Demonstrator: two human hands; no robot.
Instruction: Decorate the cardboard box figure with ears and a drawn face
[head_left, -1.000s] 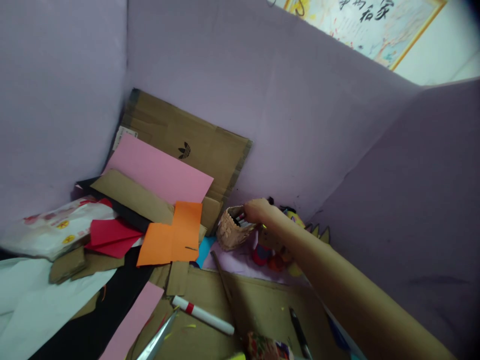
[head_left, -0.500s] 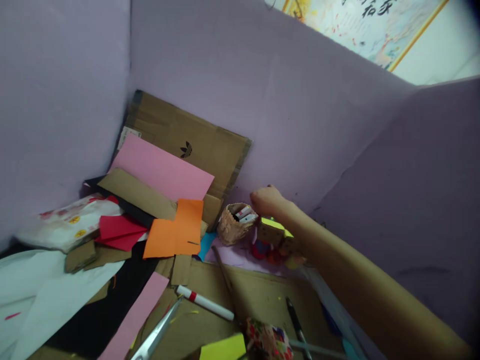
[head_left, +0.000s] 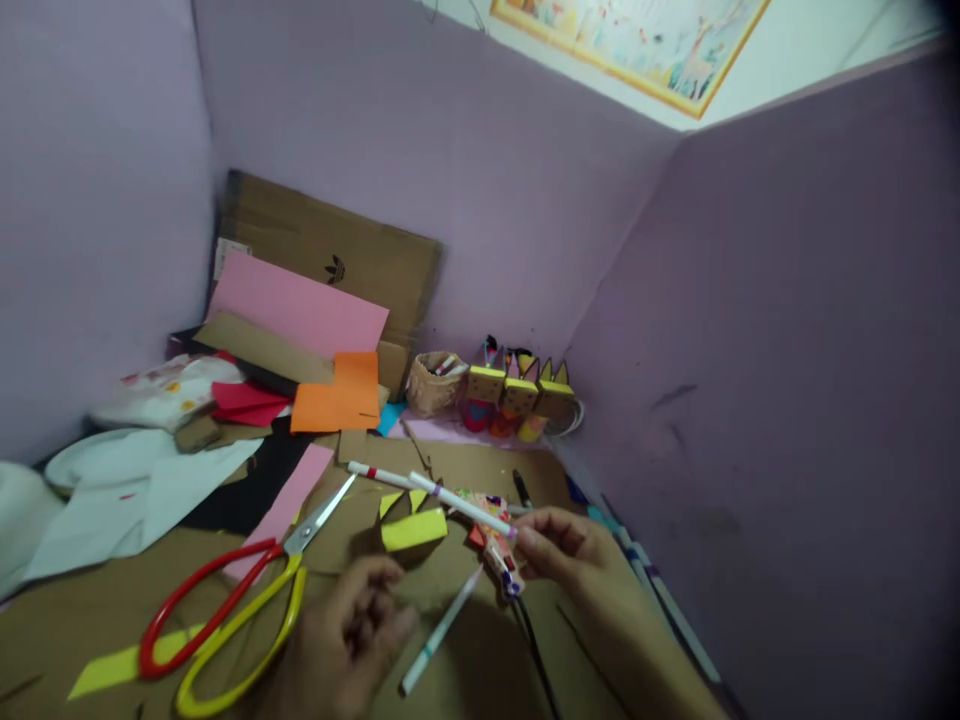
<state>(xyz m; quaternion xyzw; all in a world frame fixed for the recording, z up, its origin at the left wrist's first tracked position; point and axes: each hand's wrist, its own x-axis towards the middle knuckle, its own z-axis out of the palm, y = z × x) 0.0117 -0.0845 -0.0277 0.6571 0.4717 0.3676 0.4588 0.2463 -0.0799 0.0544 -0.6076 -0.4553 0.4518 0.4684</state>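
My right hand pinches one end of a slim white marker with a purple band, held slantwise above the cardboard. To the lower left, my left hand hovers with loosely curled fingers, its thumb apart and nothing visible in it. Between the hands lies another white marker with a green band. Beyond them is a small cardboard piece with a yellow face. Next to my right hand rests a colourful patterned tool with a black cord. A red-banded marker lies farther back, partly behind the held one.
Large scissors with red and yellow handles lie at left, blades apart. At the back stand a woven basket of markers and several cat-eared cardboard figures. Orange paper, pink paper and cardboard pile up at back left.
My right hand has come back from beside the woven basket to the front and now holds a white marker. My left hand has entered the view, which has tilted down and turned right.
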